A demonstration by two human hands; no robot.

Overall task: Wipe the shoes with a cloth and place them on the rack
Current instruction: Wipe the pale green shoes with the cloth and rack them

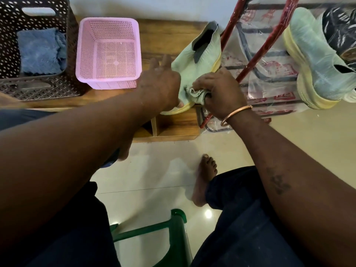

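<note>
Far left, a dark brown lattice basket [38, 89] sits on the wooden tabletop [165, 41] with folded blue cloths [40, 53] inside. Just beside it is a pink mesh basket [107, 82].

Our left hand [159, 87] grips the toe end of the green shoe [200, 54]. The thumb is under the sole edge and the fingers [163, 62] stretch along the far side of the upper.

The green shoe is a pale mint knit slip-on with a dark grey collar and lining and a pale yellow sole. It lies tilted at the right end of the tabletop, heel pointing away from us toward the rack, toe near the front edge.

The wiping cloth [194, 93] is pale, frayed and bunched up, pressed on the toe area. Our right hand [219, 93] has its fingers clenched around the cloth. There is a copper bangle [235, 115] on that wrist.

To the right is the rack [269, 35], made of red-wrapped tubes with clear printed plastic over it. It stands on the floor, touching the tabletop's end.

The matching shoe [312, 60] is already on the rack, toe down, with the same mint upper and yellow sole. A black patterned shoe [341, 29] sits beside it at the far right edge.

Below us, a green plastic chair [179, 228] stands on the glossy tile floor [154, 170].
</note>
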